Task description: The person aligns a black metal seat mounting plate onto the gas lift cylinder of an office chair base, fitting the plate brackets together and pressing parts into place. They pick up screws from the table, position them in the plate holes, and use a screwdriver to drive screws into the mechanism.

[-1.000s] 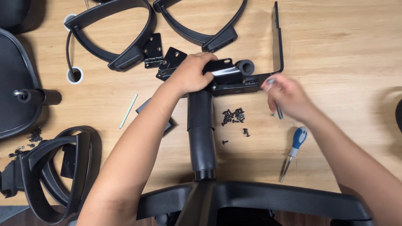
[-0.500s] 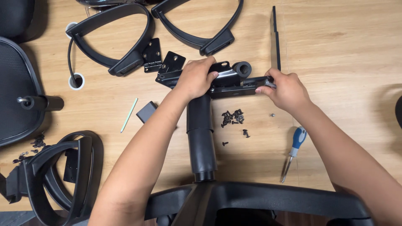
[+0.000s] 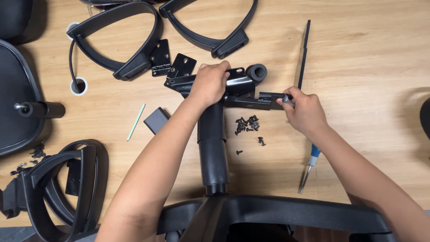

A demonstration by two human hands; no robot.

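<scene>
- Centrally, left hand (image 3: 209, 85) clamped over black metal seat mechanism (image 3: 242, 89), atop upright gas-lift column (image 3: 212, 148) rising from chair base (image 3: 268, 215).
- Right hand (image 3: 304, 110) closed around small grey knob (image 3: 286, 99) at mechanism's right end, fingers curled tight.
- Loose black screws (image 3: 247, 124) scattered on wooden floor (image 3: 371, 58), just below mechanism, between both forearms.
- Blue-handled screwdriver (image 3: 310, 166) lying near right wrist, untouched.
- Two black armrests (image 3: 121, 36) farther up; hinge plates (image 3: 160, 57) beside them.
- Thin black rod (image 3: 303, 54) lying beyond right hand.
</scene>
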